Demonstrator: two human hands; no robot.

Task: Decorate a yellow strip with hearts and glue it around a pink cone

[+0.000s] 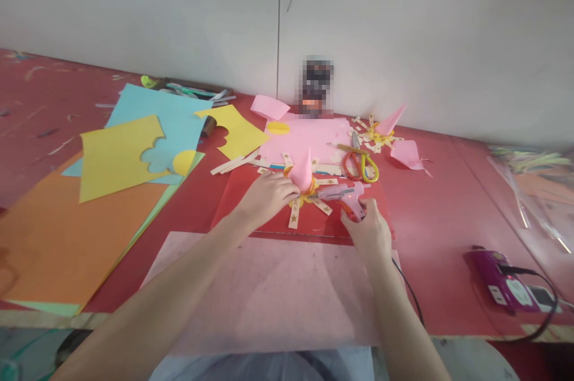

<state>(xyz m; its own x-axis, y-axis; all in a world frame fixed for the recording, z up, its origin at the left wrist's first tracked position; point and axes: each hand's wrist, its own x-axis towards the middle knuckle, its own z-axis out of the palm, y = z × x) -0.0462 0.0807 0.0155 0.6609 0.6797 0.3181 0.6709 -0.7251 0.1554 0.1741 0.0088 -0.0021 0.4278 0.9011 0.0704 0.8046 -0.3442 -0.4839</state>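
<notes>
In the middle stands a paper craft: a pink paper cone [302, 173] on a yellow scalloped base [309, 197], with pale star-printed strips [293, 213] fanning out from it. My left hand [271, 192] pinches the craft at the left side of the cone's foot. From the right, my right hand [370, 228] is wrapped round the handle of a pink hot glue gun [343, 192]. The gun's nozzle points left and meets the yellow base, though I cannot tell if it touches. A red board [251, 213] lies beneath the craft.
Red- and yellow-handled scissors [370, 168] lie behind the glue gun. A similar cone craft [388, 124] stands back right. Coloured paper sheets [89, 237] cover the left side. A purple power strip [504, 282] with a black cord sits at right. The white wall [179, 16] bounds the back.
</notes>
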